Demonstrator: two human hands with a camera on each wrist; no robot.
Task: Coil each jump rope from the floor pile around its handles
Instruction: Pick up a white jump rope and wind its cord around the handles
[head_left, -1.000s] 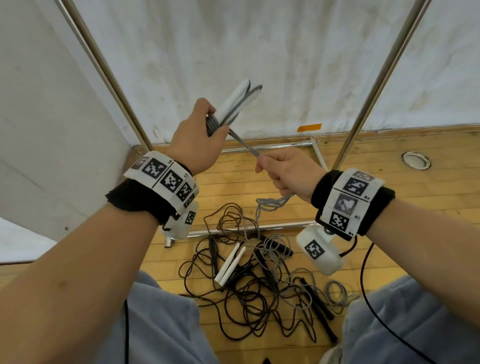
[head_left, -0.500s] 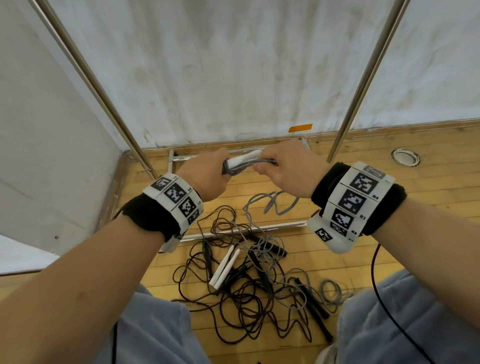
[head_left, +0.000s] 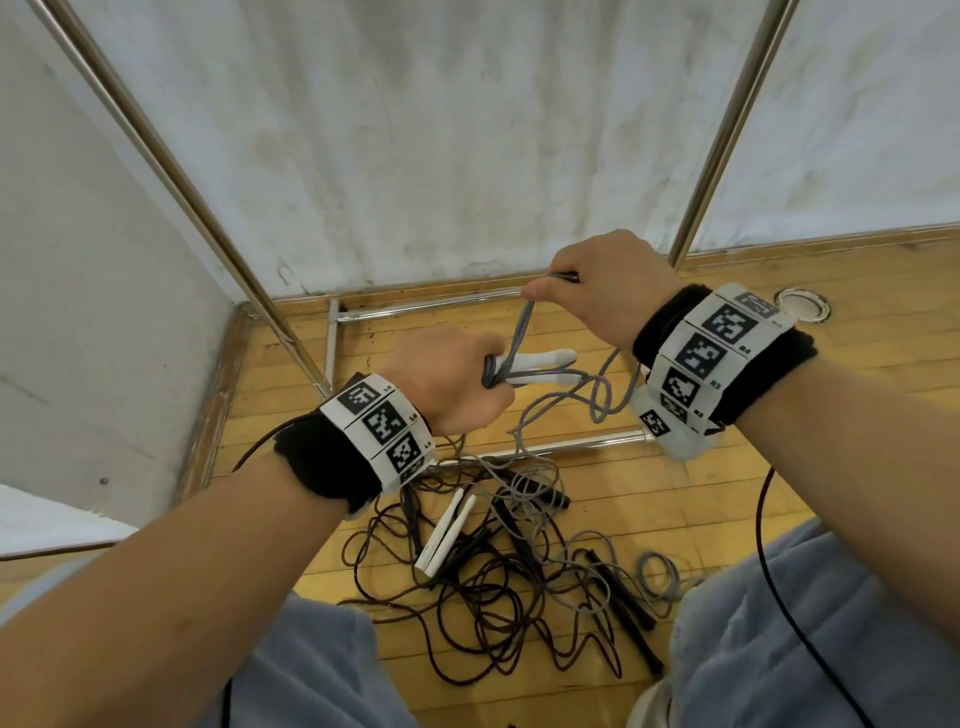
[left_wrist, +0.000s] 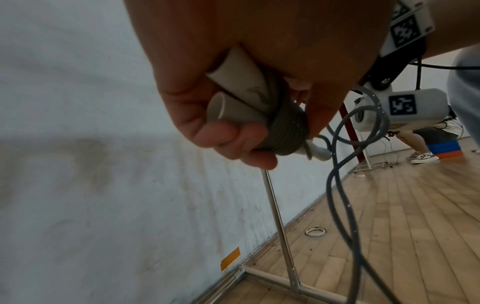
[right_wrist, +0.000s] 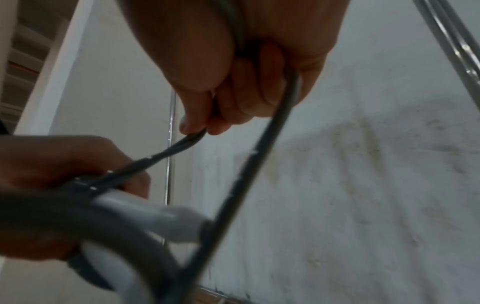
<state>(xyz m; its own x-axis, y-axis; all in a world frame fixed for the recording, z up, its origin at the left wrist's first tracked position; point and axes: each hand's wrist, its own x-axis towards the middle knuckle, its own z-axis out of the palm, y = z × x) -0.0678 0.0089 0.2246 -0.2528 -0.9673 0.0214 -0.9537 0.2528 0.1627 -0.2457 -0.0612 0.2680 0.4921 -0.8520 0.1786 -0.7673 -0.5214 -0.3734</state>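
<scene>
My left hand (head_left: 457, 379) grips two white jump-rope handles (head_left: 545, 361) held side by side, pointing right. Several turns of grey rope (left_wrist: 283, 123) are wound round them next to my fingers. My right hand (head_left: 597, 286), up and to the right of the left, pinches the same grey rope (head_left: 519, 332) and holds it taut above the handles. The slack grey rope (head_left: 597, 395) loops below and trails down to the floor pile (head_left: 498, 571). In the right wrist view the rope (right_wrist: 249, 164) runs through my curled fingers.
The pile on the wooden floor between my knees holds tangled dark and grey ropes, one white handle pair (head_left: 447, 535) and black handles (head_left: 618, 592). A metal frame (head_left: 545, 447) with slanted poles (head_left: 171, 171) stands against the white wall. A round floor fitting (head_left: 802, 304) lies at right.
My right hand has risen and drawn the grey rope up away from the handles. My left hand has dropped lower with the handles now lying level.
</scene>
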